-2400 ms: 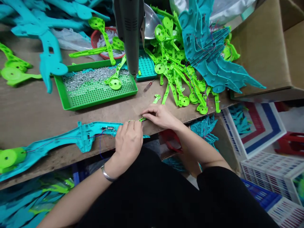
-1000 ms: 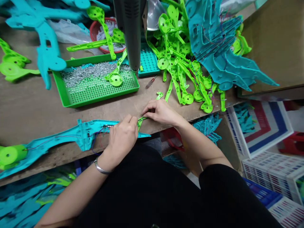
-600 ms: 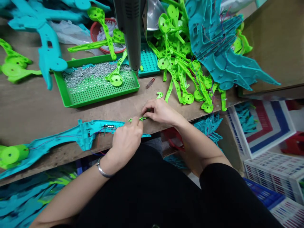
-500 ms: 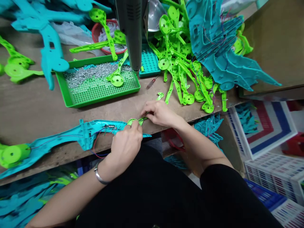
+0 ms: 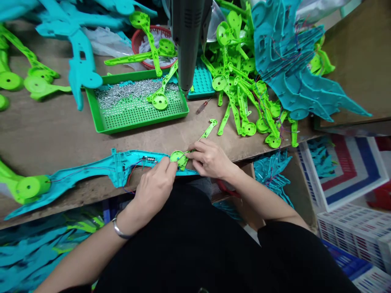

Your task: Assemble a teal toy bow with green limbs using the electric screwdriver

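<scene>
- L hand (image 5: 155, 187): back up, fingers curled, tips bunched at left edge of green disc (image 5: 177, 156), body side of tray (image 5: 140, 123). Thumb mostly hidden; can't tell if it's pinching disc or wire.
- L forearm slants up toward tray from lower left, bracelet (image 5: 117, 232) at wrist; elbow not visible.
- R hand (image 5: 209, 158): back up, fingers bent, tips at disc's right edge, off tray's near right corner. Thumb tucked under index w/ a gap btwn; can't tell what it grips, if anything.
- R forearm comes in from black sleeve (image 5: 284, 240), well right of tray.
- Disc sits over right end of blue part (image 5: 97, 167), which lies along bench (image 5: 159, 140) edge, body side of tray. L hand covers part of it.
- Green strip (image 5: 209, 129) sticks out past R knuckles, right of tray; join w/ disc hidden.
- Grey tool (image 5: 191, 44) over tray's right end, top cut off.
</scene>
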`<state>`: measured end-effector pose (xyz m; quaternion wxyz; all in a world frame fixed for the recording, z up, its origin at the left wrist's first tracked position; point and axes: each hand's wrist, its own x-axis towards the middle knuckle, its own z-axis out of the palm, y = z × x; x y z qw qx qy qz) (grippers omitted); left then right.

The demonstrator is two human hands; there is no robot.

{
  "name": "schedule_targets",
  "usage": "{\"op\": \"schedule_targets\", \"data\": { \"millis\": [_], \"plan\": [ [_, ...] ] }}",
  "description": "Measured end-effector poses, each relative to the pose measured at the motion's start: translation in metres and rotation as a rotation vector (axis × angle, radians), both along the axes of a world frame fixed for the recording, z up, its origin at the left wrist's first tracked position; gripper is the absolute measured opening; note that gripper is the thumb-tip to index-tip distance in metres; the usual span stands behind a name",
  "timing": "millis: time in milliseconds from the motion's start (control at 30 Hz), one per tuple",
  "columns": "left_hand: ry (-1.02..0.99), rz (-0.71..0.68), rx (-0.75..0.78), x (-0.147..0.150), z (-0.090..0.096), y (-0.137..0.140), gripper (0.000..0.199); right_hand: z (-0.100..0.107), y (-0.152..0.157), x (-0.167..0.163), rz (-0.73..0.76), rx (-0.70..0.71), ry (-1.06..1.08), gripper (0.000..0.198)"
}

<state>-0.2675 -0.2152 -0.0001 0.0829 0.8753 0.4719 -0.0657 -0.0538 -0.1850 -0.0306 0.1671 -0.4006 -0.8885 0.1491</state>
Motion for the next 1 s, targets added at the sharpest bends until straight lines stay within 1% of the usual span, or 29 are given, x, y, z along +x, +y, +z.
{"op": "schedule_targets", "data": {
  "millis": [100,200,333,433,567,667,767,900,1000],
  "plan": [
    [-0.062,0.107,0.029,-0.002,-0.004,0.002,0.029,0.001,0.0,0.0,0.004,0.001,-0.006,0.029],
    [-0.121,0.211,0.021,-0.001,-0.003,0.009,0.029,0.001,0.002,0.0,0.009,0.004,-0.008,0.028],
    [-0.13,0.28,-0.033,-0.002,-0.002,0.021,0.025,0.002,0.004,-0.001,-0.002,0.006,-0.013,0.026],
    [-0.09,0.288,-0.085,-0.004,-0.003,0.024,0.024,0.003,0.006,-0.001,-0.013,0.014,0.007,0.024],
    [-0.04,0.274,-0.11,-0.005,-0.003,0.022,0.029,0.01,0.006,-0.007,-0.051,-0.015,0.005,0.022],
    [-0.011,0.265,-0.119,-0.003,-0.002,0.021,0.031,0.017,0.001,-0.02,-0.065,-0.022,0.008,0.025],
    [-0.001,0.263,-0.124,-0.002,-0.002,0.02,0.031,0.019,-0.006,-0.036,-0.017,-0.019,0.01,0.029],
    [-0.045,0.277,-0.113,-0.008,-0.002,0.02,0.03,0.016,-0.011,-0.046,-0.035,-0.046,-0.009,0.028],
    [-0.16,0.253,-0.12,-0.019,-0.002,0.022,0.027,0.014,-0.013,-0.047,-0.058,-0.071,-0.005,0.031]
  ]
}}
